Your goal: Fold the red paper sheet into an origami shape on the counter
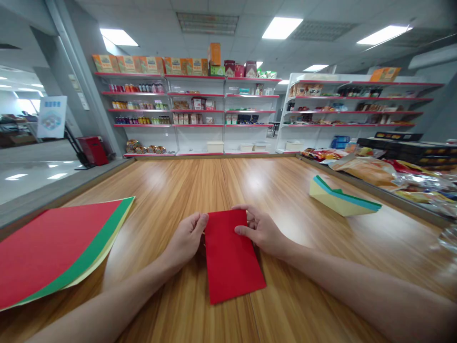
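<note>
A red paper point(232, 257), shaped as an upright rectangle, is between my hands over the wooden table point(171, 190). My left hand point(187, 236) grips its upper left edge, thumb on the front face and the other fingers hidden behind. At the upper right edge, my right hand point(266, 231) pinches it, with the thumb in front and the index finger stretched along the top corner. Whether the paper has several layers cannot be made out. To the right stands a folded paper boat point(341, 197) in yellow, blue and green, touched by neither hand.
Large red, green and yellow sheets point(60, 243) lie stacked at the left. Packaged goods point(371, 171) and black boxes point(410, 147) sit beyond the table's right edge. Stocked shelves point(196, 77) stand behind the table, and a sign point(52, 116) is at the far left.
</note>
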`<state>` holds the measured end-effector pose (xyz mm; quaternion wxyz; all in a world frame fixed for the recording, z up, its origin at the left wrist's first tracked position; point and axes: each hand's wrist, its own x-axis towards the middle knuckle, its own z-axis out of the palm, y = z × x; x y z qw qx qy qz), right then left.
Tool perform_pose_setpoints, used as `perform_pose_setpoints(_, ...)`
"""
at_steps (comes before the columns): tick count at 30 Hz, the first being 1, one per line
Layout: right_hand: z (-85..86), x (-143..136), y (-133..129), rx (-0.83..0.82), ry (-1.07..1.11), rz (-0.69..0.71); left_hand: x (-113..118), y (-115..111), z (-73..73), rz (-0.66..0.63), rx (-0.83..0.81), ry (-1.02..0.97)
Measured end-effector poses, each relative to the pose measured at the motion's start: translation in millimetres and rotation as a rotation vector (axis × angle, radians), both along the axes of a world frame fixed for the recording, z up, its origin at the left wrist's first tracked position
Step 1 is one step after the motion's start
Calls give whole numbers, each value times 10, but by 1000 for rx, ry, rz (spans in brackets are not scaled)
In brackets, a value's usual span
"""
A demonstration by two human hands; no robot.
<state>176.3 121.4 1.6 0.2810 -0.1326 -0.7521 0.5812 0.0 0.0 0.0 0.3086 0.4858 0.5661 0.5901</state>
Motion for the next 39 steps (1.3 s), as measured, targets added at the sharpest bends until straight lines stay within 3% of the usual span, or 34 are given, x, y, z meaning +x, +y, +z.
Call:
perform_pose_setpoints(2,25,2,-19,-26,21,0,25,-2,1,-180,-2,-143)
perform_pose_setpoints(4,43,0,-42,-36,32,-2,44,-3,1,-236,1,-216)
perform_pose_setpoints(10,41,-22,-102,48,6,-71,48,-3,-7,-110,13,-180)
perform_pose_setpoints(14,25,-18,-110,64,-10,-43,82,-45,15,11,-17,-99)
perform_pose_setpoints(18,15,4,-114,137,-34,-14,101,-83,55,6,-42,-113)
perform_pose_setpoints(24,34,-4,-166,520,-64,-253,62,-74,38,81,20,-56)
perform_pose_setpoints(26,36,-21,-175,548,-25,-310,53,-72,28,92,48,-31)
perform_pose_setpoints(28,31,-34,-165,472,-27,-327,46,-71,20,104,62,-43)
perform_pose_setpoints(31,23,-30,-127,285,-75,-231,38,-62,4,99,52,-166)
perform_pose_setpoints(34,26,2,-116,141,-48,-15,45,-45,-1,49,22,-331)
perform_pose_setpoints(37,32,32,-153,79,-46,140,75,-30,28,-62,-10,-515)
perform_pose_setpoints(39,29,41,-180,79,-69,158,95,-25,59,-144,-27,-630)
